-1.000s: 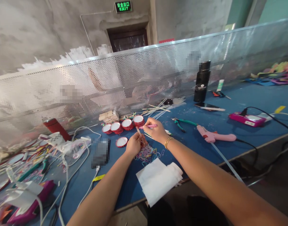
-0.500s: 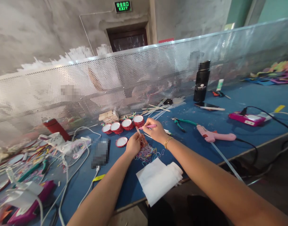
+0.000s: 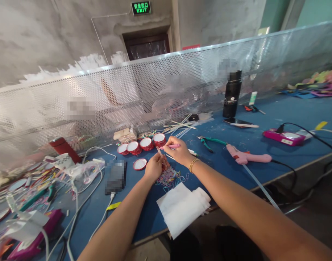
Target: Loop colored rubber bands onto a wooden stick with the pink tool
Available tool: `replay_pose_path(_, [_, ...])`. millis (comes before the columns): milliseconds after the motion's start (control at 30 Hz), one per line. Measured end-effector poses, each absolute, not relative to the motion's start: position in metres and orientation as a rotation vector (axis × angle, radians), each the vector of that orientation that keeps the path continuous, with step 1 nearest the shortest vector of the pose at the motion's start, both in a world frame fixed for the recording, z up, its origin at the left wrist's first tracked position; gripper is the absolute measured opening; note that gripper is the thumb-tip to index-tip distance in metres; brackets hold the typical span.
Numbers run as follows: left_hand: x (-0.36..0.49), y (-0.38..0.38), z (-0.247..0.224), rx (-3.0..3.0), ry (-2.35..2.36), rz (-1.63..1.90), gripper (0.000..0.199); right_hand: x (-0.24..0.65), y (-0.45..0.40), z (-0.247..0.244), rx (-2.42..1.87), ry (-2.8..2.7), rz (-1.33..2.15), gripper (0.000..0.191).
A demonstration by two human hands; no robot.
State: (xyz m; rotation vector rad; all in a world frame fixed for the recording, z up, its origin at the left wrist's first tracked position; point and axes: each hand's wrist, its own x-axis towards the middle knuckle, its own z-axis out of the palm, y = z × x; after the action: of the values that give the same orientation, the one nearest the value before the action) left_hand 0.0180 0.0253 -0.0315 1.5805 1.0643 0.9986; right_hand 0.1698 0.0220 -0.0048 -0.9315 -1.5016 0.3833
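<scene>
Between the fingers of my right hand (image 3: 179, 150) is a pink pen (image 3: 174, 145), its tip pointing left. My left hand (image 3: 155, 166) pinches a small pale stick (image 3: 158, 150) that stands up from the fingers, and the pen tip meets or nearly meets it. Just under my hands lies a pile of colourful small loops (image 3: 170, 178). Behind them stand several stacks of round red-rimmed pieces with white tops (image 3: 146, 143). A single red-rimmed round piece (image 3: 140, 164) lies left of my left hand.
White folded sheets (image 3: 182, 208) lie at the table's front edge. Rightward are green-handled pliers (image 3: 209, 141), a pink glue gun (image 3: 244, 155) and a black bottle (image 3: 232, 95). Leftward are a phone (image 3: 115, 177) on a cable and a red bottle (image 3: 65, 149). A perforated metal screen (image 3: 144, 90) runs along the back.
Almost nothing differs. Both hands keep their places with the pen and the pale stick; the view has shifted very slightly.
</scene>
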Motion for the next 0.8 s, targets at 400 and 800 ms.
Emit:
replay_pose_path(400, [0.0176, 0.0238, -0.0304, 1.594, 1.081, 0.99, 0.02, 0.1703, 0.0226, -0.0043, -0.947, -1.501, 0.372, 0.013])
replay_pose_path(800, [0.0169, 0.0251, -0.0319, 1.584, 1.084, 0.985, 0.024, 0.1703, 0.0229, -0.0045, -0.969, -1.482, 0.374, 0.014])
